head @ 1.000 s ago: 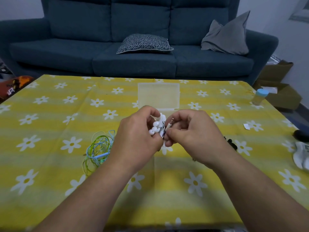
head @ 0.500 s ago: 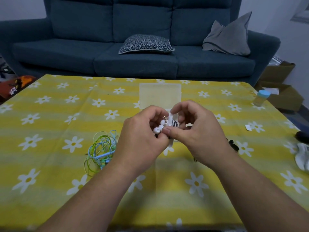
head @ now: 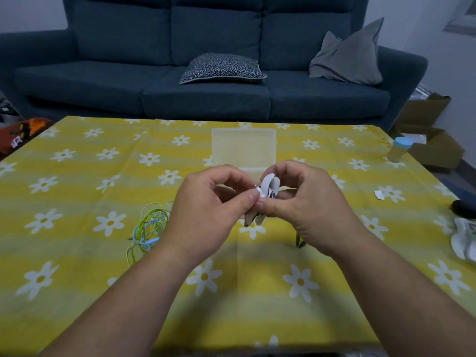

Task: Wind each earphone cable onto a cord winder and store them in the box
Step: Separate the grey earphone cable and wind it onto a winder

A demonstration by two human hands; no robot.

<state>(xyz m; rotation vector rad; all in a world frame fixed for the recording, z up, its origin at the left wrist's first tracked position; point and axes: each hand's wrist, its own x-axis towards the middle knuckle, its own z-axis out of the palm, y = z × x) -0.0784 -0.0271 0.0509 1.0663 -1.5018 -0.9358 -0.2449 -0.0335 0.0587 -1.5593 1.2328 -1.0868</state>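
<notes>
Got the white floppy cord winder (head: 269, 186) pinched between my left hand (head: 211, 210) and right hand (head: 309, 204) mid-frame over the yellow-clothed counter (head: 77, 253); looks light and squishy, so I'd squeeze its wound middle.

Person seen as 2 forearms + 2 hands, all bare. Left forearm (head: 128, 302) & right forearm (head: 401, 302): uncovered from btm edge up to the wrist, smooth, v. thick near the camera (wide-angle lens), narrowing twd the wrist. Left grip (head: 206, 217): broad back, rounded knuckles, thumbnail (head: 253, 195) cut short. Right grip (head: 309, 210): same build, approx. same size, soft creases at the thumb joint & along the wrist, faint ridges across the back, its thumbnail (head: 260, 204) short too. Finer detail, e.g. hair or marks, too blurred to tell.
</notes>
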